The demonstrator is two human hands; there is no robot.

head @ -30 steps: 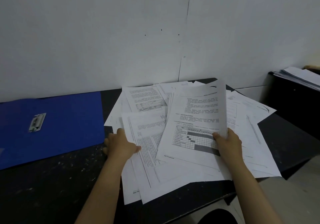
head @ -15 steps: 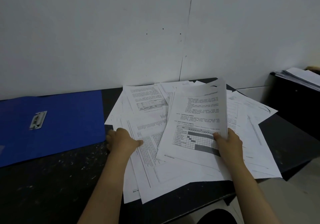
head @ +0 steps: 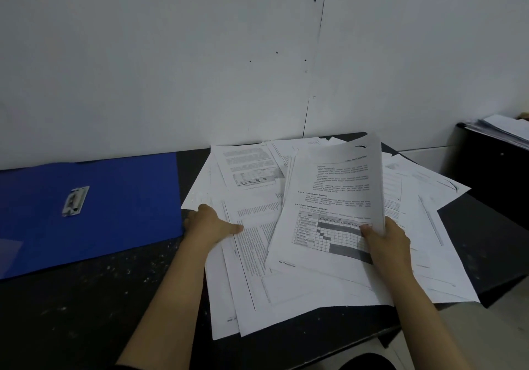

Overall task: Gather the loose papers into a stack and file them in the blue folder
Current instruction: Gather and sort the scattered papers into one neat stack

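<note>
At nine o'clock the left hand (head: 210, 223) pinches the papers (head: 300, 255), the right hand (head: 385, 238) grips a floppy, slippery sheaf (head: 332, 198) best held by its edges.

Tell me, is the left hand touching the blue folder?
Cannot tell. In the head view the left hand grips the papers right beside the blue folder edge; its knuckles hide any gap.

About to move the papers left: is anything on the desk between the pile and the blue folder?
Nothing visible. Only a bare strip of dark desk separates the loose papers from the blue folder, which lies open; the left hand sits at that gap.
</note>
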